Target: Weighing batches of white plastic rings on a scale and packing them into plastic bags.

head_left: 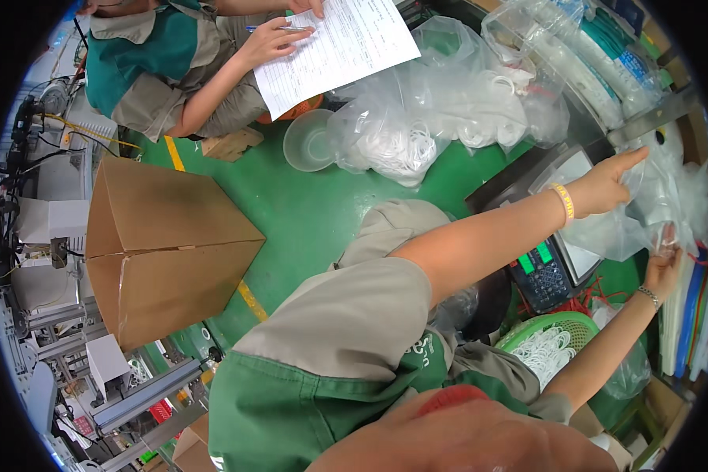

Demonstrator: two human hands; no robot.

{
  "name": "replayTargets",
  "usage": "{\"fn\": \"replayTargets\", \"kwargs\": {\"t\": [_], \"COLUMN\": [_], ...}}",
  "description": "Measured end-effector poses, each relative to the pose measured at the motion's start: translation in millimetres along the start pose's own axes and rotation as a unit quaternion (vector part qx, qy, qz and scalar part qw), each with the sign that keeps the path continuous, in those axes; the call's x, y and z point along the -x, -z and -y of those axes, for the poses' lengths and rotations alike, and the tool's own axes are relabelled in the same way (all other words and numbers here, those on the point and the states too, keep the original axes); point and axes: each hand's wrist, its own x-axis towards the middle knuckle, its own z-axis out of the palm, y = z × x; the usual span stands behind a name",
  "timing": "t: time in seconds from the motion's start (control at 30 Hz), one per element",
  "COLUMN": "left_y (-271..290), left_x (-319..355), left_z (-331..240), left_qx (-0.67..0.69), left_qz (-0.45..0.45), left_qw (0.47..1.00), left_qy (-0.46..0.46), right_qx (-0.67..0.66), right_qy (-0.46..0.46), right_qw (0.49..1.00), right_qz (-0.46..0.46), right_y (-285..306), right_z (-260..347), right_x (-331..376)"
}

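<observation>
To the right, both my arms reach toward a clear plastic bag point(659, 193). My left hand point(608, 185), with a yellow band at its wrist, has its index finger stretched out and the other fingers curled against the bag's film. Closer to me, my right hand point(665, 267) wears a chain bracelet and pinches the lower part of the bag, its fingertips showing through the plastic. A scale point(544, 275) with a keypad and lit green displays lies under my left forearm. What the bag holds, if anything, I cannot make out.
A green basket point(519, 334) of white loops sits below the scale. Large clear bags of white coils point(405, 149) and a translucent tub point(308, 140) rest on the green floor. An open carton point(181, 252) stands left. Across from me, another person holds a paper sheet point(338, 59) and a pen.
</observation>
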Motion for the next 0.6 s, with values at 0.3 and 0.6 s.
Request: {"fn": "replayTargets", "kwargs": {"t": [0.3, 0.6], "left_y": [-15.0, -11.1], "left_x": [-5.1, -2.9], "left_z": [-0.7, 8.4], "left_qx": [-0.042, -0.001], "left_qz": [0.023, 0.016], "left_qw": [0.999, 1.0], "left_qy": [0.007, 0.018], "right_qx": [0.013, 0.03], "right_qy": [0.015, -0.012], "right_qw": [0.999, 0.998], "right_qz": [0.033, -0.054], "right_y": [29.1, -13.6], "right_z": [16.1, -4.0], "right_x": [-2.6, 21.9]}}
